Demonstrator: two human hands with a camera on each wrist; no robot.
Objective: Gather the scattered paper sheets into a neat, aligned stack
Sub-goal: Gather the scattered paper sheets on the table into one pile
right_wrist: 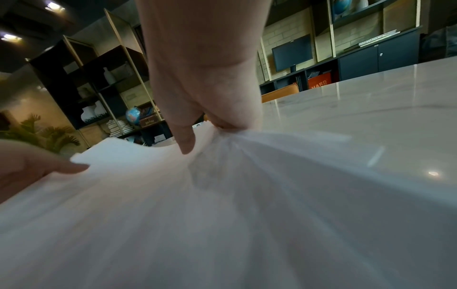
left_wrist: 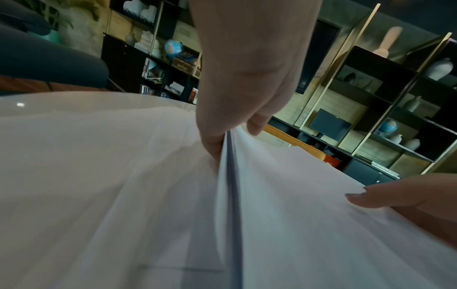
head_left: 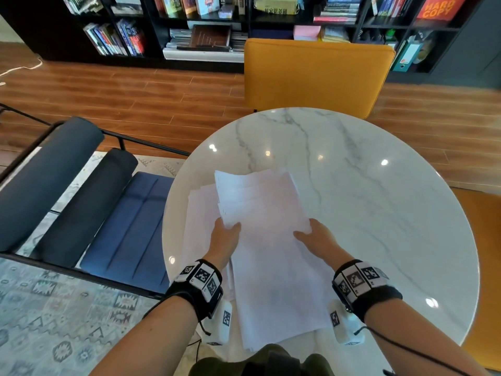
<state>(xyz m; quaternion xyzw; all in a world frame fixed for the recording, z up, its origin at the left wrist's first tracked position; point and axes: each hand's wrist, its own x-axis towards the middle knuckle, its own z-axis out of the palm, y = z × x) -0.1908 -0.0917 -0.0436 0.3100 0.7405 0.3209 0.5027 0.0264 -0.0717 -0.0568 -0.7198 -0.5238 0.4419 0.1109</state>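
A loose bundle of white paper sheets (head_left: pixel 268 240) hangs between both hands over the near left part of the round marble table (head_left: pixel 379 199). Its far edges are fanned and uneven. My left hand (head_left: pixel 226 234) pinches the bundle's left edge (left_wrist: pixel 230 156), thumb on top and fingers beneath. My right hand (head_left: pixel 311 234) pinches the right edge (right_wrist: pixel 210 140) the same way. More white sheets (head_left: pixel 198 226) lie flat on the table under and to the left of the held bundle. In the left wrist view the right hand's thumb (left_wrist: pixel 378 197) shows on the paper.
A mustard-yellow chair (head_left: pixel 317 74) stands at the table's far side. A dark blue lounge chair (head_left: pixel 89 202) with a black frame sits close on the left, over a patterned rug (head_left: pixel 54 321). Bookshelves (head_left: pixel 211 28) line the back wall.
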